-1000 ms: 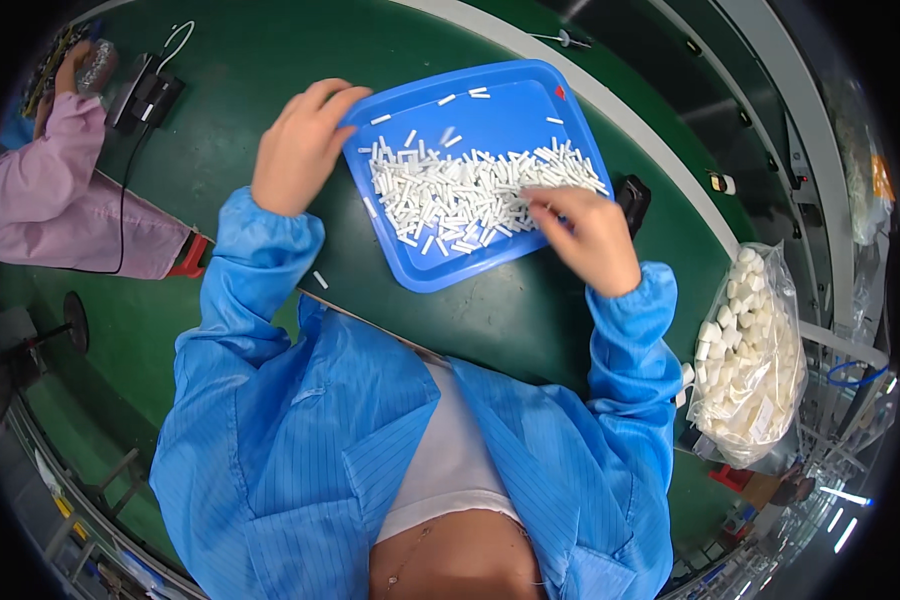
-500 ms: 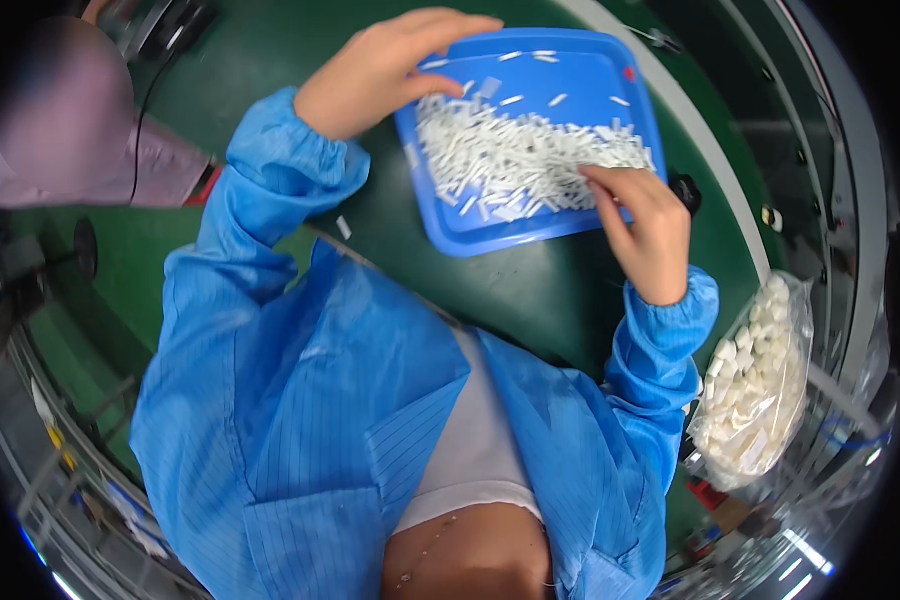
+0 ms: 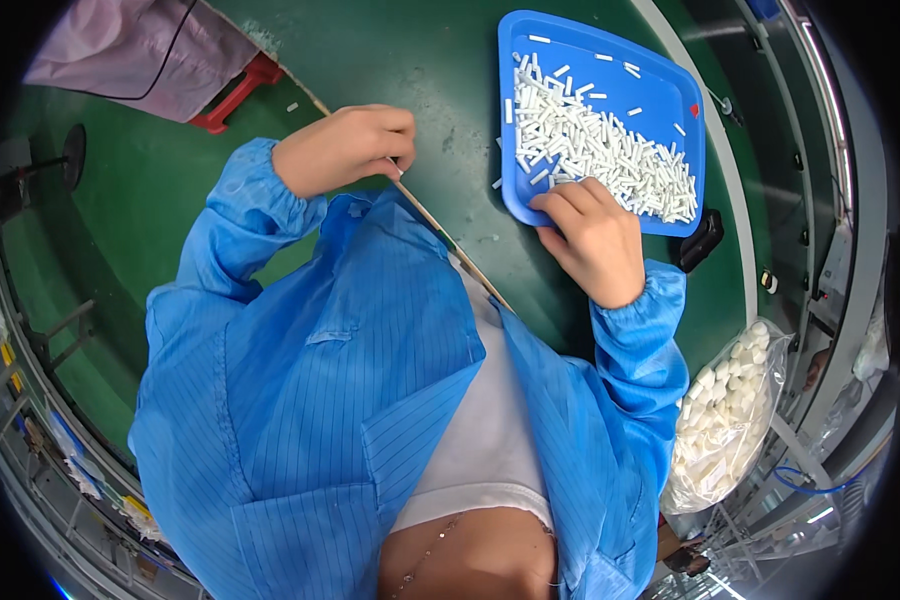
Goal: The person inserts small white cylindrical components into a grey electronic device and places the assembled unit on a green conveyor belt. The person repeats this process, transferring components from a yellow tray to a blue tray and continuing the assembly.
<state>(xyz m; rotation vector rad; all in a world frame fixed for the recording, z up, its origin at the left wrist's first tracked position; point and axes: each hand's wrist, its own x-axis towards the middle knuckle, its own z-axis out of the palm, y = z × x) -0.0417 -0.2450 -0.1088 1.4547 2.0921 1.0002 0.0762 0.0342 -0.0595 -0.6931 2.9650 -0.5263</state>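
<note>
A blue tray (image 3: 518,206) lies on the dark green tabletop, with many short white cylindrical pieces (image 3: 610,145) heaped across its middle and near right side. My right hand (image 3: 598,245) is curled over the tray's near rim, fingers on the inside and thumb on the outside; its palm hides part of that rim. At the table's near edge, left of the tray, my left hand (image 3: 348,150) is closed in a pinch. A bit of a small white piece (image 3: 399,166) shows at its fingertips. Two or so loose white pieces lie just outside the tray's left wall.
Right of my forearm sits a clear bag of white pieces (image 3: 720,420). A black object (image 3: 702,240) lies beside the tray's near right corner. Beyond the table's left edge are a red stool (image 3: 238,95), pinkish cloth (image 3: 155,50) and the green floor.
My left hand has left the tray's far left side and come back to the table's near edge. My right hand has moved left along the tray's near side. The whole view has turned.
</note>
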